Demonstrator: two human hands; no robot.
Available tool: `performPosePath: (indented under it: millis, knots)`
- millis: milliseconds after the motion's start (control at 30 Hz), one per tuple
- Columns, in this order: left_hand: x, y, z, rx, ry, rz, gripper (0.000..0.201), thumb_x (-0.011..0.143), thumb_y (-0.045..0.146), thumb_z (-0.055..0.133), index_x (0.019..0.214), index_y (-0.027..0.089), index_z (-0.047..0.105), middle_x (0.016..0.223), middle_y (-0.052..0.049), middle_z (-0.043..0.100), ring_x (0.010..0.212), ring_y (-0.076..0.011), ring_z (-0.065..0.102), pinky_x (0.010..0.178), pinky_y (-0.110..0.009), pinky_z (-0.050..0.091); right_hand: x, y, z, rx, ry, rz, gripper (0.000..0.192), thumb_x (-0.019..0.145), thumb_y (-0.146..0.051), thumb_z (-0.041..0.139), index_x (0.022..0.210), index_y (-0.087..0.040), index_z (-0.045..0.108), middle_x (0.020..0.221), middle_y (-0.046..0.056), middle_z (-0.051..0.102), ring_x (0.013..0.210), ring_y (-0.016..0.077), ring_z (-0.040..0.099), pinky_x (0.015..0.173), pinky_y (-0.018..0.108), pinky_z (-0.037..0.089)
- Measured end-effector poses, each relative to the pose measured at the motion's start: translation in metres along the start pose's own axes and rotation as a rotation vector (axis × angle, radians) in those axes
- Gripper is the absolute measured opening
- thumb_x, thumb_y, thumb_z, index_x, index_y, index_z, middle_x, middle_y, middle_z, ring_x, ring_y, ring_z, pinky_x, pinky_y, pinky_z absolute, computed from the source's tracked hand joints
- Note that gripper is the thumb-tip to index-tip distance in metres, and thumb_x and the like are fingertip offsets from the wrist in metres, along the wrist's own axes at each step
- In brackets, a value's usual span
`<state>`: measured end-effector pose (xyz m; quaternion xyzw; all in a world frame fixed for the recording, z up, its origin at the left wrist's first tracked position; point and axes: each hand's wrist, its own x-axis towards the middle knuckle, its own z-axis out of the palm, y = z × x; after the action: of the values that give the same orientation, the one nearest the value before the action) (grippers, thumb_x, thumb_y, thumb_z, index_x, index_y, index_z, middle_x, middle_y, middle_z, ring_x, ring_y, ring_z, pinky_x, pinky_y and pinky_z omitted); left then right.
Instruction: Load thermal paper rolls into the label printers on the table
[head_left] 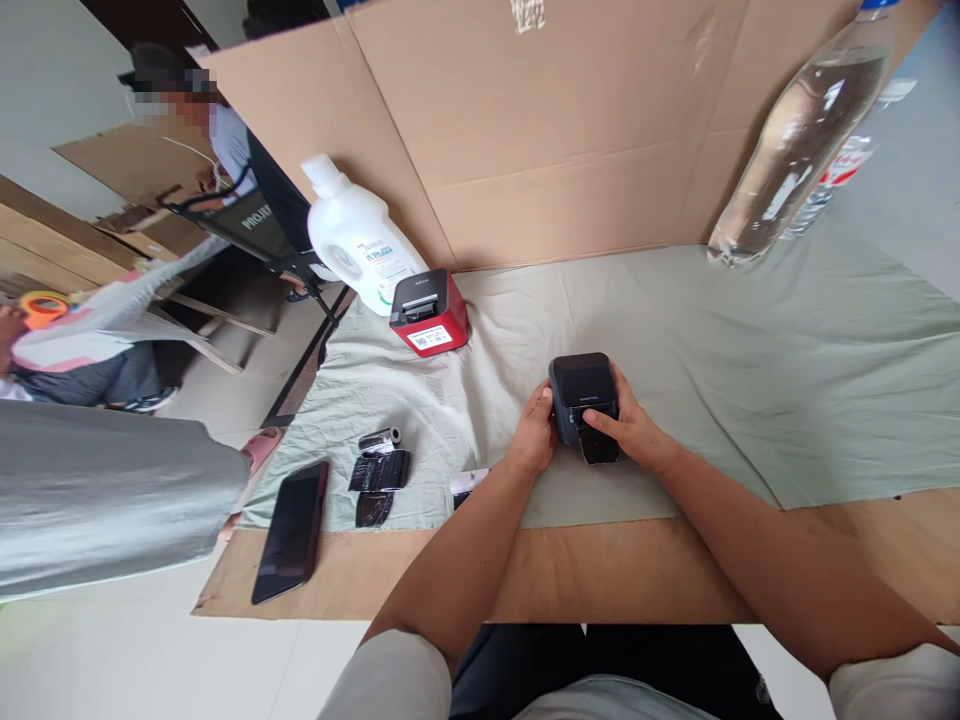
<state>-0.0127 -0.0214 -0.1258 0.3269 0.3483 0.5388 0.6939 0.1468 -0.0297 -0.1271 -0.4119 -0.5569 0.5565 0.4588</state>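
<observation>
A small black boxy device sits on the pale green cloth in the middle. My left hand grips its left side. My right hand holds its right side, with the thumb pressed on the black front flap. Both hands wrap around the device, and its lower edge is partly hidden by my fingers.
A red and black box-shaped device and a white jug stand at the back left. A phone, black strips and a small roll lie at left. A clear bottle leans at right. Cardboard walls stand behind. Other people sit at far left.
</observation>
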Motion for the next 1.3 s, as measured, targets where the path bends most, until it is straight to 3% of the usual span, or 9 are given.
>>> performPosePath:
  millis: [133,267,433,633,767,867,967,1133,1300]
  knots:
    - [0.0,-0.001,0.0,-0.007,0.033,-0.016,0.05,0.077,0.056,0.072,0.112,0.021,0.069,0.114,-0.007,0.073,0.123,-0.0294,0.06,0.105,-0.043,0.046,-0.001,0.001,-0.002,-0.023,0.015,-0.03,0.105,0.077,-0.059,0.072,0.159,-0.027,0.014,0.159,0.012,0.035,0.147,0.0293,0.034,0.124,0.052,0.023]
    - [-0.002,-0.003,0.0,0.002,0.074,0.016,0.04,0.08,0.053,0.069,0.103,0.021,0.07,0.11,-0.005,0.074,0.124,-0.0287,0.058,0.108,-0.043,0.043,-0.001,0.001,-0.008,0.039,0.014,-0.055,0.095,0.08,-0.058,0.066,0.158,-0.031,0.018,0.157,0.008,0.04,0.142,0.0289,0.042,0.119,0.052,0.034]
    - [-0.005,-0.003,0.003,0.024,0.166,0.074,0.038,0.081,0.047,0.066,0.112,0.025,0.067,0.122,-0.002,0.069,0.13,-0.0259,0.053,0.111,-0.038,0.038,0.001,-0.001,-0.009,0.023,0.04,-0.074,0.081,0.079,-0.061,0.066,0.148,-0.029,0.037,0.141,0.01,0.056,0.13,0.0293,0.053,0.109,0.049,0.044]
    - [-0.007,-0.006,0.003,0.065,0.219,-0.006,0.045,0.081,0.043,0.063,0.124,0.029,0.061,0.119,-0.001,0.069,0.124,-0.025,0.056,0.107,-0.038,0.041,0.005,-0.003,-0.009,-0.039,0.22,-0.079,0.059,0.078,-0.074,0.06,0.113,-0.026,0.055,0.105,0.007,0.068,0.101,0.0239,0.062,0.091,0.042,0.05]
    - [-0.012,-0.01,0.004,0.115,0.147,0.009,0.04,0.084,0.048,0.061,0.118,0.027,0.064,0.12,-0.002,0.069,0.124,-0.025,0.056,0.109,-0.038,0.039,0.006,-0.006,-0.016,-0.114,0.355,-0.02,0.054,0.081,-0.078,0.052,0.08,-0.024,0.054,0.072,0.0,0.056,0.07,0.0167,0.054,0.067,0.032,0.047]
    - [-0.017,-0.007,0.008,0.25,0.115,0.081,0.042,0.087,0.053,0.059,0.117,0.024,0.065,0.123,-0.004,0.068,0.126,-0.0254,0.054,0.111,-0.037,0.038,0.006,-0.007,-0.019,-0.155,0.407,0.003,0.058,0.082,-0.079,0.05,0.066,-0.024,0.042,0.059,-0.004,0.042,0.057,0.013,0.042,0.055,0.028,0.038]
    - [-0.022,-0.002,0.011,0.489,0.122,0.153,0.046,0.09,0.058,0.054,0.114,0.019,0.064,0.116,-0.009,0.069,0.117,-0.0253,0.059,0.105,-0.038,0.042,0.007,-0.006,-0.018,-0.268,0.435,-0.021,0.062,0.082,-0.081,0.046,0.061,-0.023,0.037,0.058,-0.005,0.036,0.057,0.0122,0.036,0.055,0.028,0.033]
    - [-0.024,0.005,0.011,0.793,0.133,0.09,0.041,0.093,0.051,0.05,0.106,0.016,0.065,0.099,-0.01,0.07,0.097,-0.0248,0.064,0.09,-0.039,0.05,0.006,-0.003,-0.015,-0.509,0.411,-0.02,0.059,0.088,-0.076,0.036,0.062,-0.023,0.041,0.058,-0.003,0.042,0.06,0.0137,0.039,0.058,0.028,0.031]
    - [-0.013,0.009,0.005,1.237,0.223,0.156,0.034,0.094,0.041,0.048,0.078,0.019,0.067,0.094,-0.01,0.065,0.105,-0.0269,0.06,0.098,-0.043,0.046,0.009,0.001,-0.015,-0.757,0.38,0.031,0.055,0.09,-0.069,0.031,0.061,-0.023,0.041,0.061,0.002,0.051,0.064,0.0174,0.045,0.06,0.03,0.032]
